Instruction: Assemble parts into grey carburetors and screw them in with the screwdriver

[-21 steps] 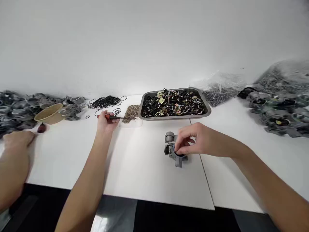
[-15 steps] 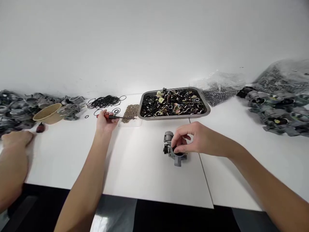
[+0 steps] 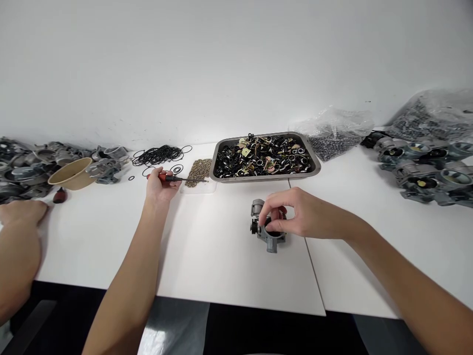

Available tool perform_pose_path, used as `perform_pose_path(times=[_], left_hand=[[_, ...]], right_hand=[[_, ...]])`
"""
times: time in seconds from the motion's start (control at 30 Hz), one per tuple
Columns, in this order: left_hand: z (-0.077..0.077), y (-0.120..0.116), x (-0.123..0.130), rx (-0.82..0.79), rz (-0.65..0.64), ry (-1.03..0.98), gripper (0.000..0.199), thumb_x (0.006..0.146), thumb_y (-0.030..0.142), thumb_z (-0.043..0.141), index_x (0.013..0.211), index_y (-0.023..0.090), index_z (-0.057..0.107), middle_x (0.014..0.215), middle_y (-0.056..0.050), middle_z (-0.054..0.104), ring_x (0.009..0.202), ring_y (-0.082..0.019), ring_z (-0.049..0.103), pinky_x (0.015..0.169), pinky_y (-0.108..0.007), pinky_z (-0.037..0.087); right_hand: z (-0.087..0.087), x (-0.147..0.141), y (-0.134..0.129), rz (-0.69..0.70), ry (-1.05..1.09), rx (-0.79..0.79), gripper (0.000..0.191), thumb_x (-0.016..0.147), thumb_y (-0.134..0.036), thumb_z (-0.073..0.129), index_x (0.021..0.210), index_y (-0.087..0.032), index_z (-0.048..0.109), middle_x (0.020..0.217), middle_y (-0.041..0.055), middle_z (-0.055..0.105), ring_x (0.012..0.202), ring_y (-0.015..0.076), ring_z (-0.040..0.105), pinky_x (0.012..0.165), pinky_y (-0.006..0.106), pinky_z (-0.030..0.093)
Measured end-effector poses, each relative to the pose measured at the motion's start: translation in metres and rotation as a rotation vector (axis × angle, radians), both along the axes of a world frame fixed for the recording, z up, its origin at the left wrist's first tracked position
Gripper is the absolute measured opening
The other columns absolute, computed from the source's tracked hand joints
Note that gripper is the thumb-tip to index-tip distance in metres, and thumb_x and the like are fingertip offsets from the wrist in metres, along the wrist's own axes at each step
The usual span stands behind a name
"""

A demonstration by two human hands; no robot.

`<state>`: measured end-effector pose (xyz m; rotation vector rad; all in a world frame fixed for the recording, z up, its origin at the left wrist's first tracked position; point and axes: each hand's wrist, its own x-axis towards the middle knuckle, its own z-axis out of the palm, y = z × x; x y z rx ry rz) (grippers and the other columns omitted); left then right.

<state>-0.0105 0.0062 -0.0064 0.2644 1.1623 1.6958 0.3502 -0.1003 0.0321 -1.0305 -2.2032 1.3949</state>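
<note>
Casting [image 3: 272,243] on seamed white counter [image 3: 207,246], beneath right hand [image 3: 301,213], bent at the opening, grip unclear; left hand [image 3: 160,186] clamped on screwdriver [image 3: 172,178]; pale wall [image 3: 185,64] beyond both.

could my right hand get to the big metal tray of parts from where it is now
Probably yes: the tray lies just beyond the right hand, with bare tabletop between and nothing visibly blocking.
</note>
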Motion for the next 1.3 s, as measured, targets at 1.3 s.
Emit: perform_pose_path(times=[1.3], left_hand=[[-0.002, -0.003, 0.001, -0.004, -0.018, -0.023, 0.023, 0.082, 0.014, 0.048, 0.063, 0.020, 0.036, 0.048, 0.004, 0.047, 0.035, -0.008, 0.035, 0.037, -0.021, 0.024]], right_hand=[[-0.002, 0.011, -0.003, -0.060, -0.111, 0.161, 0.030, 0.092, -0.051, 0.057, 0.085, -0.023, 0.068, 0.095, 0.0056, 0.062, 0.067, 0.0146, 0.051, 0.060, 0.030, 0.040]])
